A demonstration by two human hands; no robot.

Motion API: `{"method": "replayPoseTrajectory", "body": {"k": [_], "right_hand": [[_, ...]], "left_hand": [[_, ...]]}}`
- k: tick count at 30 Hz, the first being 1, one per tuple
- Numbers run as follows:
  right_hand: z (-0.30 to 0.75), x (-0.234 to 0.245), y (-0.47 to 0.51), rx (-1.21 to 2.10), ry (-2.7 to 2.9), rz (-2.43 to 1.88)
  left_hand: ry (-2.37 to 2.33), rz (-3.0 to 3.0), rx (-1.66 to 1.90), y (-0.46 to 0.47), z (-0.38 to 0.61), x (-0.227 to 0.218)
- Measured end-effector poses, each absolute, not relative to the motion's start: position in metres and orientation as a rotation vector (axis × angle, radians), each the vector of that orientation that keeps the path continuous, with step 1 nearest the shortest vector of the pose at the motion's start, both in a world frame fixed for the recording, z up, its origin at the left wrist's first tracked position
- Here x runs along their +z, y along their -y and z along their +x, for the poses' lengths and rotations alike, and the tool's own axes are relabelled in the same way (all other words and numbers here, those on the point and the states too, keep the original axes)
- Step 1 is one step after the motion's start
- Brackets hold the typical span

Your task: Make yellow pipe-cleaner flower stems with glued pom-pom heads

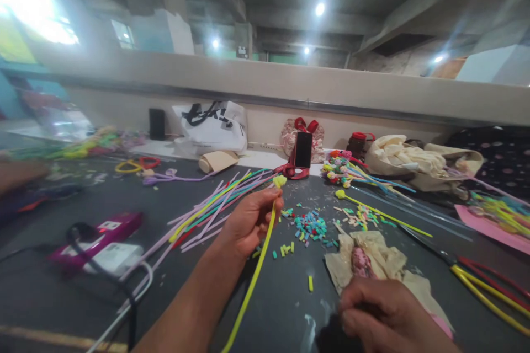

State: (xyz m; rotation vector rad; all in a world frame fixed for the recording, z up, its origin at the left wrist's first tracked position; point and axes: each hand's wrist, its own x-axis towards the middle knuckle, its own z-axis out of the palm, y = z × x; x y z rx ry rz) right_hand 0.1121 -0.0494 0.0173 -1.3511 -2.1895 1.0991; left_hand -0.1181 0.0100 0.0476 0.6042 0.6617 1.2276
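My left hand [254,218] is closed around a long, thin yellow stem [257,270], just below its pale yellow bud-like head [280,181]. The stem slants down toward the bottom edge. Low on the right, my right hand [383,314] has its fingers curled in; what they hold, if anything, is hidden. Just beyond that hand lies a crumpled beige cloth [383,248] with a pink object [361,262] on it. Between the hands are a single yellow-green cut piece [310,283] and a scatter of small blue and teal pieces [310,226].
Coloured stems [215,207] lie to the left. Another yellow-headed stem [385,212] and yellow-handled scissors [476,284] are at right. Behind stand a phone [303,149], a finished-looking bundle [342,168] and a white bag [213,129]. A magenta box [111,231] and cable sit left.
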Motion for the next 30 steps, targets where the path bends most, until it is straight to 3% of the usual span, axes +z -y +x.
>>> {"method": "replayPoseTrajectory", "body": {"k": [6, 14, 24, 30], "right_hand": [[0.092, 0.027, 0.018, 0.567, 2.488, -1.195], [0.056, 0.018, -0.016, 0.172, 2.758, -1.073], [0.035, 0.006, -0.030, 0.059, 2.866, -1.040], [0.050, 0.015, -0.025, 0.257, 2.753, -1.113]], "left_hand": [[-0.728, 0.637, 1.241, -0.013, -0.117, 0.046], [-0.750, 0.758, 1.243, -0.015, -0.115, 0.040], [-0.772, 0.890, 1.238, -0.015, -0.112, 0.036], [-0.796, 0.903, 1.233, -0.014, -0.111, 0.040]]}}
